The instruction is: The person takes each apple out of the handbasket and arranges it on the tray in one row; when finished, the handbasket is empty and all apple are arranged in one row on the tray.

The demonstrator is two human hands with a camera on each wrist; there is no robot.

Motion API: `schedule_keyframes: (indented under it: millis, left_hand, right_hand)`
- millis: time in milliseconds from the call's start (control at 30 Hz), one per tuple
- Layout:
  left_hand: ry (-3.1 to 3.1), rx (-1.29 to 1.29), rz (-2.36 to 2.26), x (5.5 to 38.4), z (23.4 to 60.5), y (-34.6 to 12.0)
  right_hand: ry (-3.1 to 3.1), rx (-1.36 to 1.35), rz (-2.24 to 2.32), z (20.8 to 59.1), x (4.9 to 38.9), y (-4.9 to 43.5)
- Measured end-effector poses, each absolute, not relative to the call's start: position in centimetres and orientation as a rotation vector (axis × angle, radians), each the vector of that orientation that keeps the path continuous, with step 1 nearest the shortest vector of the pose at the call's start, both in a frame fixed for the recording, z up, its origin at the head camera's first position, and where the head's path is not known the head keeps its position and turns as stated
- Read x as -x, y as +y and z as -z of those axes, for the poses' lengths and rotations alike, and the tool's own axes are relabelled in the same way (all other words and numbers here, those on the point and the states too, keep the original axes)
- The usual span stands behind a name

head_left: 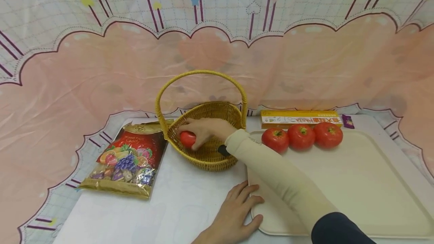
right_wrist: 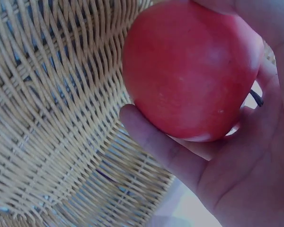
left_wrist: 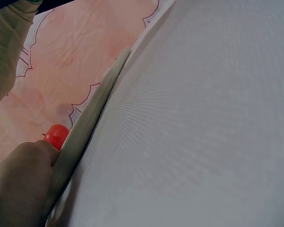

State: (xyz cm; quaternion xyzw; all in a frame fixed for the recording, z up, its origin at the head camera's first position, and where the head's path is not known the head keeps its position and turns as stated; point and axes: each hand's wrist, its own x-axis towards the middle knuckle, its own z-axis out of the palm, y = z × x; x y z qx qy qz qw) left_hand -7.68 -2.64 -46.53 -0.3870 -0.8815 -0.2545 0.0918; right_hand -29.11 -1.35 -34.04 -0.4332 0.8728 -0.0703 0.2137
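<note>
Inside the yellow wicker basket (head_left: pixel 212 165), my right hand (head_left: pixel 207 130) grips a red apple (head_left: pixel 187 139). The right wrist view shows the smooth apple (right_wrist: pixel 194 71) with a short dark stem, my thumb and fingers curled round it and the woven wall behind. My left hand (head_left: pixel 234 214) rests at the left edge of the cream tray (head_left: pixel 359 183), its fingers spread over the rim. Three more red apples, a left one (head_left: pixel 275 140), a middle one (head_left: pixel 301 137) and a right one (head_left: pixel 328 135), sit in a row at the tray's back.
Left of the basket lies a red and gold bag of mixed fruit candy (head_left: pixel 130 157). A yellow pasta box (head_left: pixel 301 119) stands behind the tray, with a small purple wrapped candy (head_left: pixel 347 121) beside it. A patterned pink cloth (head_left: pixel 135 70) hangs behind the white table (head_left: pixel 183 199).
</note>
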Motion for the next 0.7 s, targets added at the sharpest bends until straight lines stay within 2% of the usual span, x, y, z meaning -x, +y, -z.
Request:
schedule_keyframes:
  millis: [700]
  left_hand:
    - [-2.589, 1.159, 0.737, 7.6, 46.5, -2.7]
  right_hand:
    - [2.510, 1.244, 0.395, 33.4, 27.9, 3.0]
